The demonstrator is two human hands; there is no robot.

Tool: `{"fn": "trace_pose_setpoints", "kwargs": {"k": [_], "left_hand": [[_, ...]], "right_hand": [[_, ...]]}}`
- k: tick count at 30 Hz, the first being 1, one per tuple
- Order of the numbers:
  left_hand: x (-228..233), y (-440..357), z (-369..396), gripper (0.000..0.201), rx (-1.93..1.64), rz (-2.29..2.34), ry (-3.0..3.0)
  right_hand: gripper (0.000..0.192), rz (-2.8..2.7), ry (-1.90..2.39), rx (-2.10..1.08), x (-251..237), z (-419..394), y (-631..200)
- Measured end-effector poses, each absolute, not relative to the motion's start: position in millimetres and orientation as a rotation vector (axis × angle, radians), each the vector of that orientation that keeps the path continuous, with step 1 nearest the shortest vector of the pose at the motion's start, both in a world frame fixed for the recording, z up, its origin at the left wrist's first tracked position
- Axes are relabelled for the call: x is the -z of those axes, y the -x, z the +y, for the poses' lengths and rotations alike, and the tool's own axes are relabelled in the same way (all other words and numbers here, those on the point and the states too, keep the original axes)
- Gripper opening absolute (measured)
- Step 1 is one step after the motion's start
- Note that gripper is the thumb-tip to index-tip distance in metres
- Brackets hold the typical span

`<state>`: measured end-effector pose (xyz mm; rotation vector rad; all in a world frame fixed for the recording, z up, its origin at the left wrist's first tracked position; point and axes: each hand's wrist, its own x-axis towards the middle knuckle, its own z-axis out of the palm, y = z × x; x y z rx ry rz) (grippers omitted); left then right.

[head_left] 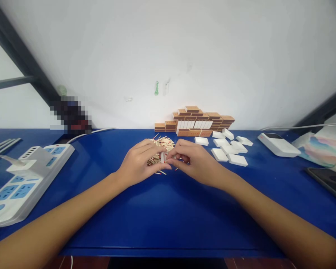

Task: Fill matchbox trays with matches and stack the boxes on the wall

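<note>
Two bare arms came in from the bottom corners of the frame and met in the middle. They lay over a blue table (168, 220).

The left hand (138, 162) and the right hand (194, 160) were close together, fingertips almost touching. Between them they pinched a small white box (163, 157). The left fingers were curled around its left side. The right fingers gripped its right end. How much of the box was open could not be seen, because the fingers hid it.

Just behind the hands, in the middle of the frame, lay a pile of matches (162, 144). The left hand was touching the pile. A few matches stuck out below the hands.

Farther back, against the white wall, stood a stack of brown boxes (196, 121). To the right of the hands lay loose white boxes (229, 149), near each other.

At the left edge sat a power strip (25, 175). At the right sat a white device (278, 144) and a dark phone (329, 181).
</note>
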<state>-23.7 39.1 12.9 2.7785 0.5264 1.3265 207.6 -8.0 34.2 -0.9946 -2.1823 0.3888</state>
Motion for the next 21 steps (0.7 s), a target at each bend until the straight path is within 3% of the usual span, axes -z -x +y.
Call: {"fn": "trace_pose_setpoints", "kwargs": {"k": [21], "left_hand": [[-11.0,23.1,36.6,0.038,-1.265,0.495,-2.765]], "right_hand": [[0.007,-2.223,0.969,-0.335,-36.4,-6.8,-211.5]]}}
